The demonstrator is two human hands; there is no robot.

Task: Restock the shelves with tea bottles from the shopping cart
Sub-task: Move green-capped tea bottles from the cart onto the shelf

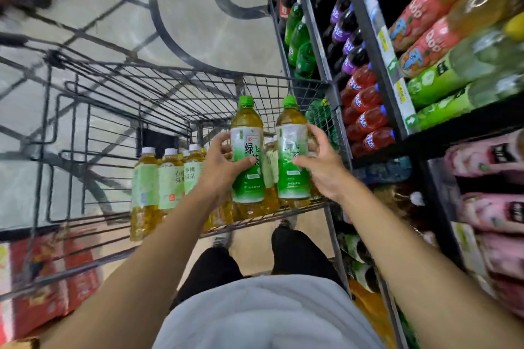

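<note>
Bottles are held one per hand above the shopping cart (pixel 119 99), at approx. the picture's centre. Left hand (pixel 224 167) is wrapped round the left green-tea bottle (pixel 247 156) at label height, thumb across the front, fingers (pixel 219 139) curled behind. Right hand (pixel 317 161) grips the right green-tea bottle (pixel 293 156) the same way, thumb at front, other fingers round the far side. Neither hand is open; each is closed fully on its bottle.

Both bottles stand near upright, long axis vertical, green caps toward 12 o'clock, bases toward 6, apart by a narrow gap. Left label faces the camera; right label is turned partly away.

Remaining stock, white-capped tea bottles (pixel 170 178), stands in the cart at 9 o'clock of the hands. Shelves (pixel 397 71) w/ soft drinks lie at 3 o'clock.

Step judged: lift-out, then transfer to shelf. To be done well, bottles should be kept upright and raised clear of the cart's wire rim before being swung toward 3 o'clock. Grips should be kept at mid-label so bases can be set down first, labels turned outward. A matching green-tea slot cannot be made out for certain; blur at the edges.
</note>
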